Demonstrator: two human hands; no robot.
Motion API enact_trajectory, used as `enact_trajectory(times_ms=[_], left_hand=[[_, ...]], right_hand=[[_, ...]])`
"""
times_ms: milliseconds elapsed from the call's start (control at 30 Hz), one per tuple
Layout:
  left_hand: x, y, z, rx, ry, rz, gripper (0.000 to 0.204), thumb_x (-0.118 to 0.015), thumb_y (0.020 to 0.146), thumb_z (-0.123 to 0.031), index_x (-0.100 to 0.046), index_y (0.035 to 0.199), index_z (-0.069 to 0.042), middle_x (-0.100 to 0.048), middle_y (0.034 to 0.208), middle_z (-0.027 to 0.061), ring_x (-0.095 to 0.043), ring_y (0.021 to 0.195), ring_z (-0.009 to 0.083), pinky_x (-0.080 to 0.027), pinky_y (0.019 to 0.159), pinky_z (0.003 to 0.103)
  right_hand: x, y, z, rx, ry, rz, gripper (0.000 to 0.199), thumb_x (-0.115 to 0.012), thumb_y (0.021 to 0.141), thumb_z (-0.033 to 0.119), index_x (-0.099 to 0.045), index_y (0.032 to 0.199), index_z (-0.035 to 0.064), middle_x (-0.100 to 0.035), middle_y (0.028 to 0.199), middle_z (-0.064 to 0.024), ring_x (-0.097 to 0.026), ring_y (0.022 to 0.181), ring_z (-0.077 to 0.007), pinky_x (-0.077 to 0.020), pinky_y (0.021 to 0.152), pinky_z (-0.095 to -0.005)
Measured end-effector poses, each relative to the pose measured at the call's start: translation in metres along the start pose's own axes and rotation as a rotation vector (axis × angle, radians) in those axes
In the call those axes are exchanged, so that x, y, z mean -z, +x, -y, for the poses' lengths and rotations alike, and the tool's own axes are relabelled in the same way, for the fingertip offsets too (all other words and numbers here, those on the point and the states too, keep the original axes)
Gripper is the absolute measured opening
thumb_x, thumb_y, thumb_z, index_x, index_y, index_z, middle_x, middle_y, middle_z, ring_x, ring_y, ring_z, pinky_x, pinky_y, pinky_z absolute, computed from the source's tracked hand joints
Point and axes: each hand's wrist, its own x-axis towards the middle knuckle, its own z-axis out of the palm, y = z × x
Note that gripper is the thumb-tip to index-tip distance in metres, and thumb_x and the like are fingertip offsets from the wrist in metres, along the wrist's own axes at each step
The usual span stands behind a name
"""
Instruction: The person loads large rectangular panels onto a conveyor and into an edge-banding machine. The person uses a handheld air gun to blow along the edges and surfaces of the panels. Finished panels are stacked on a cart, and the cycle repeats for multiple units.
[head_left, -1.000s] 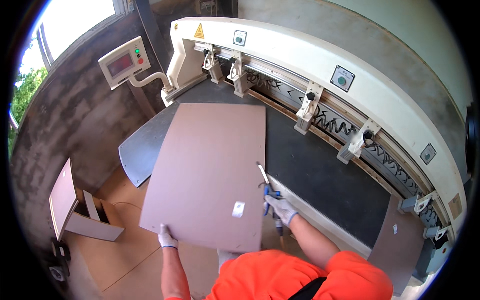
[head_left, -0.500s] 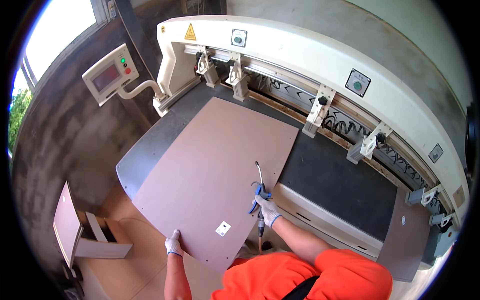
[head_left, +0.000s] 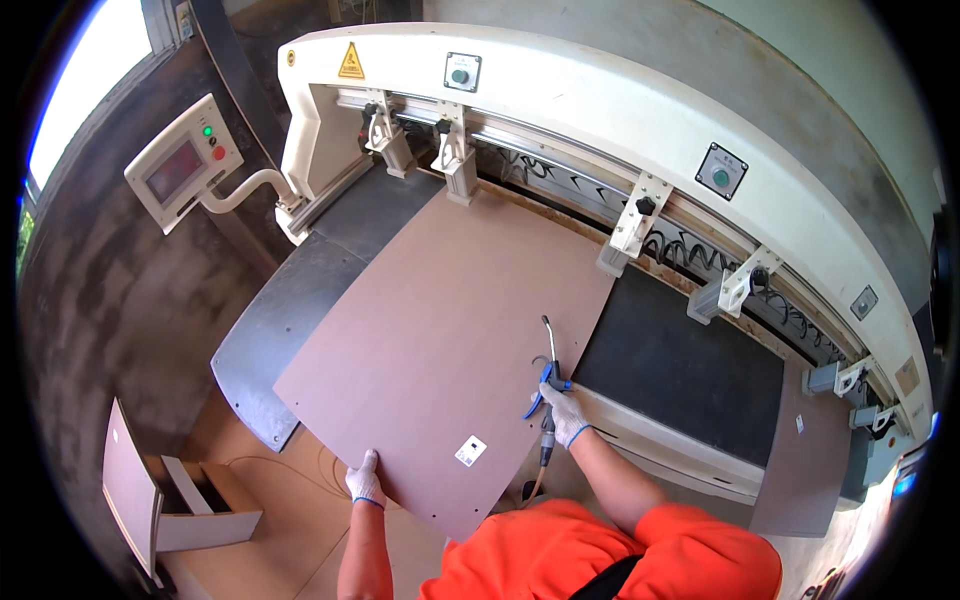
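To my left, a white control box (head_left: 183, 165) is carried on a curved white arm (head_left: 245, 190). Its face has a dark screen, with a green button above a red one. A dark, mottled wall (head_left: 110, 300) stands behind it; a bright window (head_left: 95, 95) is at its upper edge. On the floor at my lower left, a pinkish-brown board (head_left: 130, 490) stands tilted beside an open box (head_left: 215, 528) with pale sides. Ahead of me, a white arched beam (head_left: 580, 90) bears a yellow warning triangle (head_left: 351, 62) and three square plates (head_left: 721, 172), each with a green button. Black coiled hoses (head_left: 690, 252) run beneath the beam. To my right lies a labelled brown panel (head_left: 800, 480).
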Motion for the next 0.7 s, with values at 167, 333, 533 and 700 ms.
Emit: enact_trajectory(times_ms=[167,333,533,700], left_hand=[[0.005,0.005,0.018,-0.012,0.036,-0.032,0.040,-0.080,0.091,-0.015,-0.065,0.120,0.007,-0.072,0.115,0.0121,-0.068,0.098,0.0228,-0.055,0.089,0.039],[0.014,0.022,0.032,-0.005,0.016,-0.020,0.040,-0.079,0.092,-0.013,-0.065,0.123,0.008,-0.072,0.119,0.0120,-0.068,0.100,0.0236,-0.055,0.091,0.039],[0.009,0.018,0.029,0.019,0.015,0.033,0.043,-0.074,0.095,-0.013,-0.064,0.132,0.006,-0.071,0.124,0.0111,-0.068,0.107,0.0249,-0.055,0.095,0.040],[0.011,0.027,0.030,0.090,0.034,0.050,0.045,-0.075,0.095,-0.015,-0.063,0.131,0.007,-0.071,0.122,0.0129,-0.069,0.102,0.0260,-0.057,0.091,0.041]], right_hand=[[0.027,0.001,0.026,0.021,-0.006,-0.142,0.028,-0.074,0.097,0.036,-0.070,0.102,0.0084,-0.066,0.087,-0.0023,-0.060,0.072,-0.0148,-0.0503,0.061,-0.0373],[0.057,-0.046,0.124,0.493,-0.085,-0.316,0.024,-0.070,0.099,0.028,-0.065,0.098,0.0047,-0.065,0.075,-0.0042,-0.062,0.059,-0.0163,-0.0465,0.049,-0.0310],[0.075,-0.112,0.254,1.136,-0.869,-0.836,0.038,-0.063,0.100,0.036,-0.063,0.123,0.0058,-0.072,0.085,-0.0230,-0.071,0.084,-0.0447,-0.0552,0.073,-0.0514],[0.083,-0.123,0.304,0.896,-1.069,-0.978,0.038,-0.061,0.099,0.037,-0.063,0.121,0.0062,-0.073,0.090,-0.0252,-0.071,0.087,-0.0467,-0.0564,0.075,-0.0539]])
